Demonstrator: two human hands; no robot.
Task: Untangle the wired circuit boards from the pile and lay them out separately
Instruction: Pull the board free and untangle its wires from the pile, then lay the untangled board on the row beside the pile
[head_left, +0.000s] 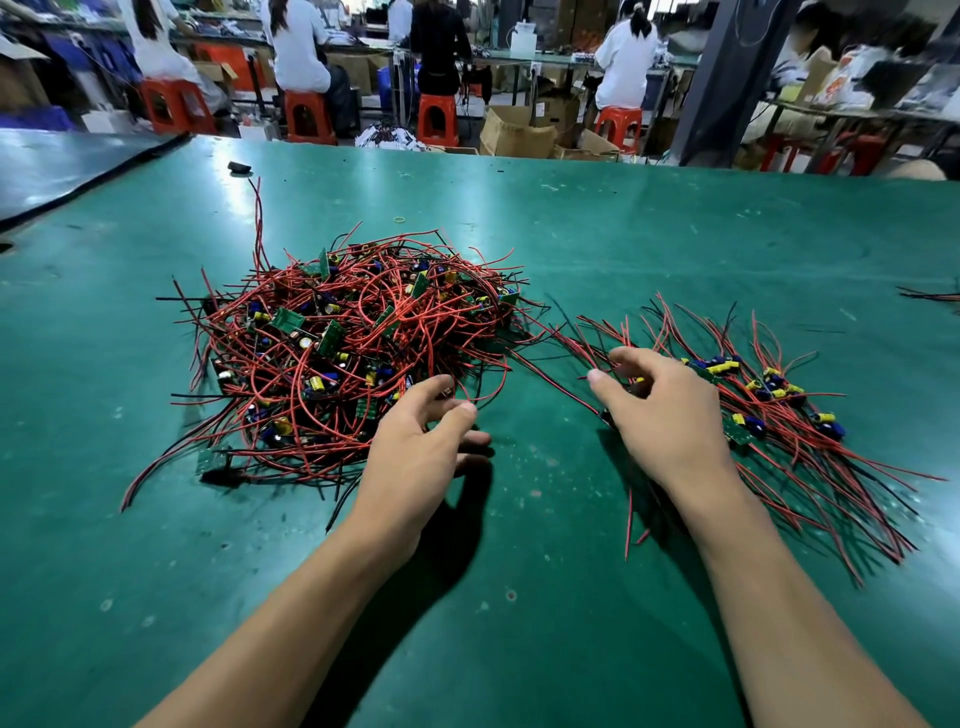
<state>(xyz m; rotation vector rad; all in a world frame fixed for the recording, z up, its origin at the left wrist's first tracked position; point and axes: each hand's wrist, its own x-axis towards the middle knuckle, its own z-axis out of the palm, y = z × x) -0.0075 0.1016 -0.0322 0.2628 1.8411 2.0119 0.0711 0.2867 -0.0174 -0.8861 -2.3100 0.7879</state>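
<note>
Head view: your left hand (426, 431) hangs loose beside the centre-left pile (353, 332), your right hand (660, 405) curls over the laid-out row (769, 389), grip unclear; judge the boards (288, 319) light and snag-prone, so lift by their edges.

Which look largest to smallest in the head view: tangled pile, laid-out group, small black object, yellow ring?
1-2. tangled pile and laid-out group: alike in spread, so unranked.
3. small black object, though it lies farthest from the camera.
4. yellow ring.
</note>
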